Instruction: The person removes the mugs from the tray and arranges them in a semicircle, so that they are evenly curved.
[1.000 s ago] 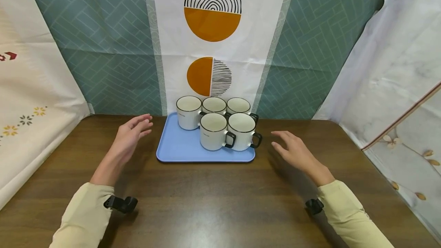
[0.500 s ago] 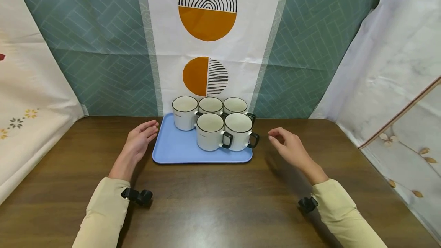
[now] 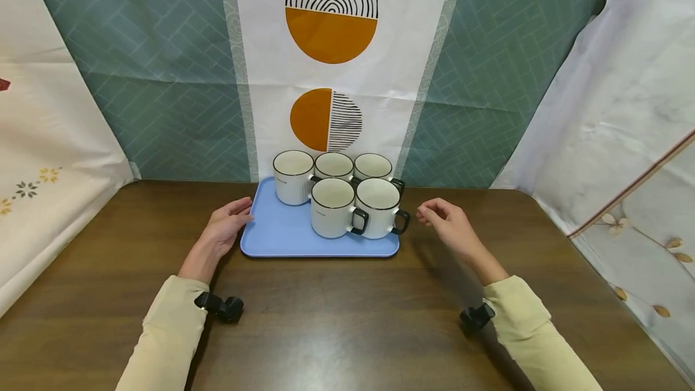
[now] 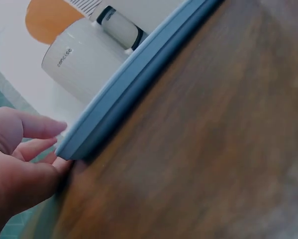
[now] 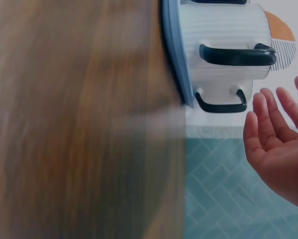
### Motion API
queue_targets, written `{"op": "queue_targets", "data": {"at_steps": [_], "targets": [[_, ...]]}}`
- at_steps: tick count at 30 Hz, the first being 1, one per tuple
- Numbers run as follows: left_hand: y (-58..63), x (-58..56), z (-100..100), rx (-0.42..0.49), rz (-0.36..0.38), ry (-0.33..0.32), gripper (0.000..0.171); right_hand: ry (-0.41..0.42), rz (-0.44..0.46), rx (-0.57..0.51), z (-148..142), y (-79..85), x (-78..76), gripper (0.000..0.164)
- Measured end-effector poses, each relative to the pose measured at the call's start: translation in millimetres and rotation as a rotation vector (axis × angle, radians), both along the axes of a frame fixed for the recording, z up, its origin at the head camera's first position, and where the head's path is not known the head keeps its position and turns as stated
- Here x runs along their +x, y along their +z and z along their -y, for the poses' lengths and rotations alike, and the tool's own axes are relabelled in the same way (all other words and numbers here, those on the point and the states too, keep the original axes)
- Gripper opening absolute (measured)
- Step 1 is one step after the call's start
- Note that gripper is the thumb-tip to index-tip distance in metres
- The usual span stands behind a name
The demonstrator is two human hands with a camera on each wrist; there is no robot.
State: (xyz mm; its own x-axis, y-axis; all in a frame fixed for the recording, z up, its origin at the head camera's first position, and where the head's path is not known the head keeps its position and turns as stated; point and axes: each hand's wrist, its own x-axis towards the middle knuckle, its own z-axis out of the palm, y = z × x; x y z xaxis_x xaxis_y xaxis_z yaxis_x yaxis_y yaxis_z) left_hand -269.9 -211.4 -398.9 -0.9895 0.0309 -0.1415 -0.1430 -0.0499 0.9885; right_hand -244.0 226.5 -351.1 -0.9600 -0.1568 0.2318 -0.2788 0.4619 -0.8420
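A blue tray (image 3: 274,231) lies on the wooden table and bears several white mugs with dark rims and black handles. Three mugs line its back; a front mug (image 3: 328,215) and its neighbour (image 3: 374,217) stand before them, handles pointing right. My left hand (image 3: 224,227) is at the tray's left edge, fingers extended. In the left wrist view, its thumb is level with the tray rim (image 4: 109,99) and the other fingertips are right at the corner. My right hand (image 3: 449,223) hovers right of the tray, fingers loosely bent, near a black handle (image 3: 402,222), holding nothing.
Behind the tray hangs a green and white cloth (image 3: 179,101) with orange and black circles. A cream cloth (image 3: 54,125) borders the wooden table (image 3: 331,306) on the left, a white floral one (image 3: 613,155) on the right. Black wrist cameras sit at both sleeves.
My left hand has moved right, up to the tray's left edge. My right hand has drifted slightly left toward the mug handles, its fingers bending a little more. Tray and mugs stay put.
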Motion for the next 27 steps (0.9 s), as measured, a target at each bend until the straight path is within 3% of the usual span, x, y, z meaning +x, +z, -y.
{"op": "queue_targets", "data": {"at_steps": [5, 13, 20, 27], "targets": [[-2.5, -0.3, -5.7, -0.059, 0.007, 0.039, 0.061, 0.011, 0.067, -0.115, 8.8, -3.4, -7.9, 0.031], [-5.4, -1.0, -5.1, -0.082, 0.016, 0.063, 0.06, 0.052, 0.182, -0.146, 22.8, -13.0, -14.9, 0.037], [-4.0, -2.6, -0.8, -0.111, 0.023, 0.04, 0.057, 0.124, 0.174, -0.195, 31.7, -16.3, -16.2, 0.03], [-4.3, -3.8, 0.3, -0.13, 0.039, 0.057, 0.052, 0.061, 0.189, -0.253, 38.7, -18.0, -16.5, 0.029]]}}
